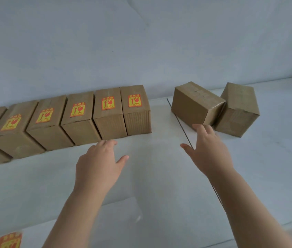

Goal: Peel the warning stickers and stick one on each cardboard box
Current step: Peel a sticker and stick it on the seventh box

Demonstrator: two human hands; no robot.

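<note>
Several brown cardboard boxes stand in a row along the back of the white table, each with a yellow and red warning sticker on top; the rightmost of the row (135, 108) bears a sticker (134, 100). Two bare boxes sit apart at the right: a nearer one (196, 104) and a farther one (238, 108), touching each other. My right hand (207, 149) is open, fingertips just short of the nearer bare box. My left hand (98, 165) is open over the table, in front of the row. A sheet of stickers (4, 241) lies at the bottom left corner.
A thin dark seam (182, 127) runs across the white table (159, 176) from beside the nearer bare box toward me. A pale wall rises behind the boxes. A gap separates the row from the two bare boxes.
</note>
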